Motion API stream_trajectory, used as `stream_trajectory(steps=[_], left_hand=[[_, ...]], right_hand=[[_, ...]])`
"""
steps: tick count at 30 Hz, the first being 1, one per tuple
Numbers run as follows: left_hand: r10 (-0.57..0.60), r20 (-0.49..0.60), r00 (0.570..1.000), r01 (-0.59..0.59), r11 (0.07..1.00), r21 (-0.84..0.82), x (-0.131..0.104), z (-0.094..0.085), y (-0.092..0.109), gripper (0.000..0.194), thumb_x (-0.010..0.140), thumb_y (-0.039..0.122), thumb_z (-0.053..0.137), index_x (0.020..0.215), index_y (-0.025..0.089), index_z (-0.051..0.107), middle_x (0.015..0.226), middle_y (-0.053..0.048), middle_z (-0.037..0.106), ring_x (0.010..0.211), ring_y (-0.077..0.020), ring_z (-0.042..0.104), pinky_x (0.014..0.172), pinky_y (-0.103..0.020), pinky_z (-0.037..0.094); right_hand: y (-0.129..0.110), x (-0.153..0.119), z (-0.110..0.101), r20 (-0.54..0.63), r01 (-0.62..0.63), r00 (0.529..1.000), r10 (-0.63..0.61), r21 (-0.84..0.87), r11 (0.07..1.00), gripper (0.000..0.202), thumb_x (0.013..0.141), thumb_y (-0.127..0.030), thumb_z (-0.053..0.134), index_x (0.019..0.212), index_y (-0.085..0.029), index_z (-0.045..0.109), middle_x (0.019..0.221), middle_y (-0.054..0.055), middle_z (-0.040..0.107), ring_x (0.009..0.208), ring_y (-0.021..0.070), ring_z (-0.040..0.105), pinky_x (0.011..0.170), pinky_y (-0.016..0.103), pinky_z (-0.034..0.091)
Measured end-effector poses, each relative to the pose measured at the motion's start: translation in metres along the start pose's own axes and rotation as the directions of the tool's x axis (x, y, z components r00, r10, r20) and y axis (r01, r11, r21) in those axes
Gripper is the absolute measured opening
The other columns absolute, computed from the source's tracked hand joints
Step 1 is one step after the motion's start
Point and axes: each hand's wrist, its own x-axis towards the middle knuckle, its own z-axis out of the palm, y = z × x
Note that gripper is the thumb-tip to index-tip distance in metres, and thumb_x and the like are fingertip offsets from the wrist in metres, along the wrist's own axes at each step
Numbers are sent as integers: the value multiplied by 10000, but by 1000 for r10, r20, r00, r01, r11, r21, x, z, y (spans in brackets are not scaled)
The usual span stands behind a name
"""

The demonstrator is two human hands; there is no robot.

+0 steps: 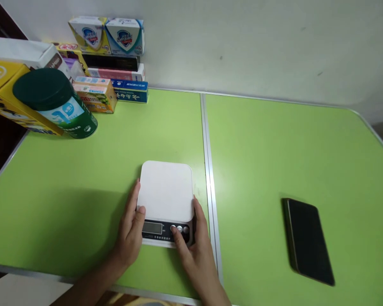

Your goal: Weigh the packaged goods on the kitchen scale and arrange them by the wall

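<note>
A white digital kitchen scale [166,191] lies on the green table, left of the metal seam. Its dark front panel carries a blank grey display [152,228] and several round buttons. My left hand [130,233] grips the scale's left side, with the thumb on its front left edge and the fingers along the side. On the right side, my right hand [196,246] holds the scale's edge, fingers partly hidden behind it. Its thumb rests on the leftmost button [173,228]. Nothing lies on the weighing plate.
A black phone [309,240] lies to the right. At the back left stand a dark green canister [55,102], a yellow box [9,93], a white box [28,53], stacked soap boxes [124,37] and smaller cartons [95,94]. A pale wall [242,46] borders the table [258,148].
</note>
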Motion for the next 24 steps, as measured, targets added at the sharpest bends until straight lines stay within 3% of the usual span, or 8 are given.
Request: stream_trajectory(steps=[10, 24], left_hand=[[56, 29, 998, -56, 998, 3, 0, 0, -1, 451, 999, 328, 381, 1448, 365, 360, 1561, 73, 319, 1445, -124, 251, 1175, -220, 202], [30, -24, 999, -31, 999, -11, 2, 0, 1, 446, 982, 389, 407, 1417, 298, 439, 1523, 17, 398, 1430, -158, 301, 1185, -275, 221]], right_hand=[[-4, -3, 6, -40, -26, 999, 22, -82, 996, 656, 954, -302, 462, 1517, -307, 125, 1617, 38, 152, 1480, 238, 138, 1180, 477, 252], [-1, -2, 8, -42, 15, 999, -20, -108, 994, 692, 952, -293, 463, 1530, -280, 84, 1616, 60, 146, 1473, 238, 150, 1167, 443, 288]])
